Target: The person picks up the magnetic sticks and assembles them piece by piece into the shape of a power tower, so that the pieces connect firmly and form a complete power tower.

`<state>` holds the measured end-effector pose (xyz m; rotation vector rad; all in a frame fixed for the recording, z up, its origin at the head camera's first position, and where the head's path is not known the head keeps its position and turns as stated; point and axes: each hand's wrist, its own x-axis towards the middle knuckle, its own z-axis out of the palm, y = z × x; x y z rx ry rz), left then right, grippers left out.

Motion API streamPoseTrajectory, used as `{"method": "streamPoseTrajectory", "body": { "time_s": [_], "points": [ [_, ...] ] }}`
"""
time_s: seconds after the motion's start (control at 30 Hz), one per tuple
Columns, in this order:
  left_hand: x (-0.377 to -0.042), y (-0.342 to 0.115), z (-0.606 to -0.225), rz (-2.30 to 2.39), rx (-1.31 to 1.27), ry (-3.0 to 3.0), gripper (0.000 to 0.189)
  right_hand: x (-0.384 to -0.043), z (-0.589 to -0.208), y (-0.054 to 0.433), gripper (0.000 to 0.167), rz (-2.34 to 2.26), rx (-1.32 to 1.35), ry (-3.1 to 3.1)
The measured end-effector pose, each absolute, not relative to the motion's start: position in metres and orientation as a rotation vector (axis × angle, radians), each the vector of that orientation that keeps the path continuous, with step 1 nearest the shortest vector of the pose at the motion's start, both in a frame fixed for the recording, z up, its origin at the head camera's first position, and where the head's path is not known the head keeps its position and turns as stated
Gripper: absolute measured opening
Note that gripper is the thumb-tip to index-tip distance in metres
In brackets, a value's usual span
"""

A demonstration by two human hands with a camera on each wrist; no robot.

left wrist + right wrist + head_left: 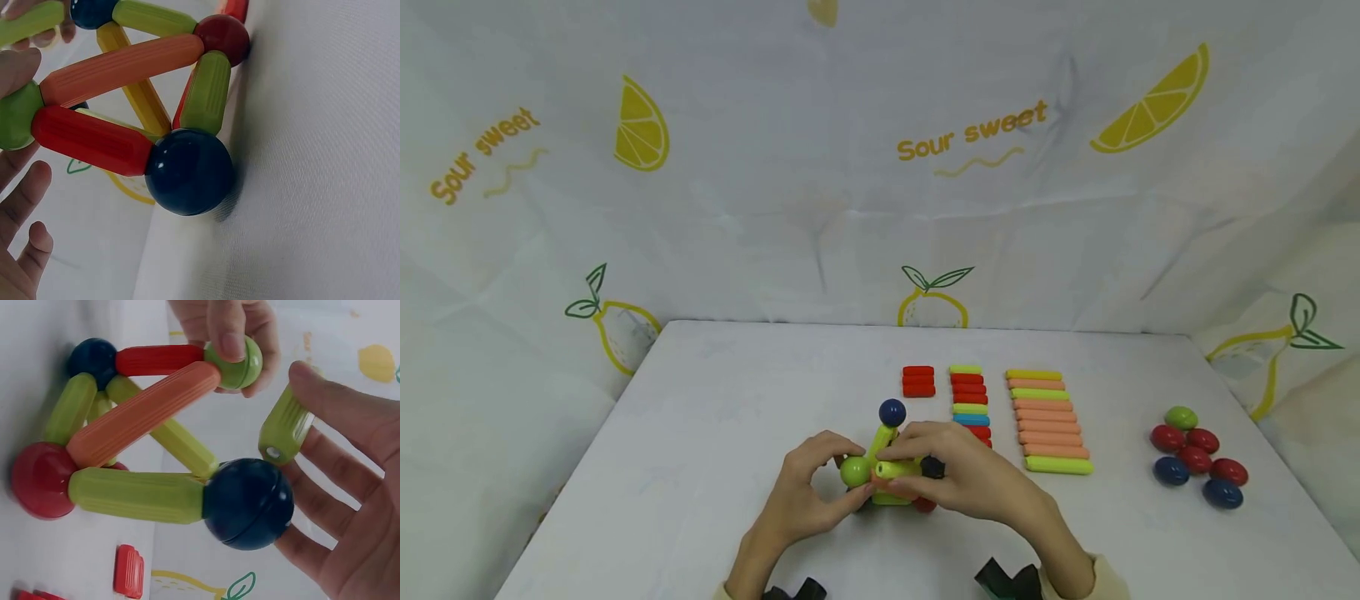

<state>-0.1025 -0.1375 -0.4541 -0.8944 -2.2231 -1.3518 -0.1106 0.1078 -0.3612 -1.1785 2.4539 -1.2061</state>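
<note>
A frame of magnetic rods and balls stands on the white table between both hands. With thumb and fingers, my left hand [805, 492] grips the light green ball [240, 365] at its upper corner. An orange rod [144, 415] and a red rod [94, 140] run down from that ball. My right hand [356, 469] pinches a short yellow-green rod [284, 428], its metal-tipped end close to a navy ball [247, 503] and apart from the green ball. Lower corners carry a red ball [40, 481] and another navy ball [190, 172]. One more navy ball [892, 412] tops the far side.
Right of the frame lie a stack of short red rods [919, 382], a column of mixed short rods [970, 409] and a column of long orange and yellow-green rods [1048, 427]. Several loose balls [1195, 459] sit at the table's right. A lemon-printed cloth [760, 208] hangs behind.
</note>
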Motion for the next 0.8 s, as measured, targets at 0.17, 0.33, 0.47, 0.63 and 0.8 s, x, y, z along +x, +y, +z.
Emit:
{"method": "streamPoseTrajectory", "body": {
  "time_s": [0.17,0.33,0.47,0.63,0.8],
  "points": [
    [-0.103,-0.138,-0.455,-1.363,-0.893,-2.223,0.031,-0.107,-0.363,0.105,0.029,-1.056,-1.106,2.551],
    [-0.103,-0.138,-0.455,-1.386,-0.911,-2.202,0.032,-0.104,-0.364,0.095,0.028,-0.879,-1.113,2.692],
    [-0.105,-0.139,-0.457,-1.424,-0.935,-2.157,0.033,-0.101,-0.367,0.085,0.025,-0.813,-1.139,2.767],
    [-0.106,-0.143,-0.458,-1.435,-0.937,-2.135,0.033,-0.099,-0.37,0.077,0.026,-0.782,-1.13,2.811],
    [-0.107,-0.151,-0.454,-1.382,-0.863,-2.168,0.038,-0.103,-0.37,0.08,0.023,-0.93,-1.098,2.773]
  ]
}}
